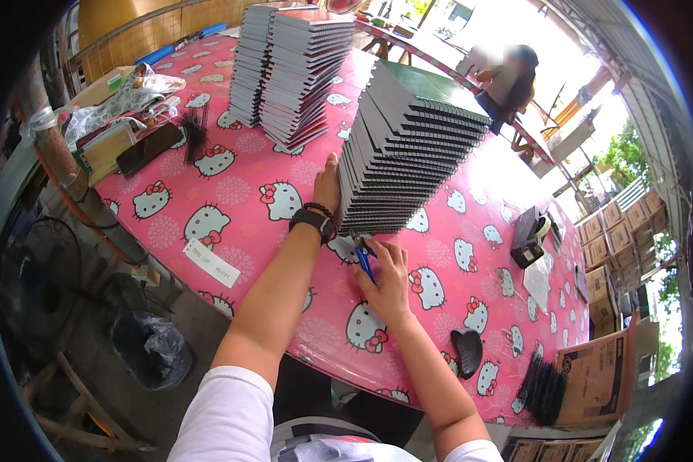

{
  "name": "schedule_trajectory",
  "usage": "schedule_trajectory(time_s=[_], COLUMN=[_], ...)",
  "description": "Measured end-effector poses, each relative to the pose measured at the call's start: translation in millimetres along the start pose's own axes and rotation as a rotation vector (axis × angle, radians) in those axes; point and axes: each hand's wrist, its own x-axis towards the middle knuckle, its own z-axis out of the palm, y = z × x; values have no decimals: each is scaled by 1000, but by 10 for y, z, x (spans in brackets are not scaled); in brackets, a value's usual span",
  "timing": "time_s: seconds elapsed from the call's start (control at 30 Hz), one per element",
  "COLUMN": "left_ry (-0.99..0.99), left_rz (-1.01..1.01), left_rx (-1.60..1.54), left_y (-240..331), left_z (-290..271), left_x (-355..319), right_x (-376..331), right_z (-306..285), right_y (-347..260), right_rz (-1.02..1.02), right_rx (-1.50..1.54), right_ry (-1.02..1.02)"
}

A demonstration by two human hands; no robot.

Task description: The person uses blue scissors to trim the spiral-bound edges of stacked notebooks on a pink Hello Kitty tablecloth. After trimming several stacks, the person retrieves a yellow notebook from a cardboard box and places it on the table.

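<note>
A tall, leaning stack of spiral-bound notebooks (pixel 408 146) stands in front of me, a green cover on top and the black wire coils facing right and toward me. Against its left side lies my left hand (pixel 327 185), fingers stretched and partly hidden by the stack; a black watch and a beaded bracelet are on that wrist. My right hand (pixel 389 281) is closed on small blue-handled pliers (pixel 364 263), their tip by the stack's bottom near corner. Just beyond and to the left stand more stacks of spiral-bound notebooks (pixel 300 77), some with red covers.
A pink cat-patterned cloth covers the table (pixel 235 192). On it lie a paper strip (pixel 211 262), a black tray-like object (pixel 467 353), a tape dispenser (pixel 530 237), black coils (pixel 541 389) and a phone-like dark object (pixel 149 150). A cardboard box (pixel 593 377) stands right; a person (pixel 508 85) is beyond.
</note>
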Motion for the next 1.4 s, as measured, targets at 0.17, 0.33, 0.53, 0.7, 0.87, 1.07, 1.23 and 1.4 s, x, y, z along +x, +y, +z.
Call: schedule_trajectory(time_s=[0.17, 0.33, 0.53, 0.7, 0.87, 1.07, 1.23, 1.4], left_ry=[-53, 55, 11, 17, 3, 1, 0, 22], left_rz=[-23, -8, -38, -44, -42, -31, -37, -38], left_rx=[14, 35, -14, 0, -28, 19, 10, -16], left_y=[-16, 65, 119, 150, 173, 145, 153, 215], left_z=[-80, 51, 23, 16, 35, -35, 9, 52], left_x=[48, -74, -101, -98, -117, -59, -94, -143], right_x=[71, 65, 275, 469, 113, -20, 3, 8], right_z=[56, 81, -102, -279, -153, -14, 77, 92], right_y=[-3, 33, 65, 213, 57, 3, 52, 64], right_rz=[-26, -16, 528, 929, 160, 54, 33, 21], right_rx=[-15, -72, 525, 1053, -14, 11, -89, -128], right_ry=[-12, -15, -317, -539, -172, -53, -46, -52])
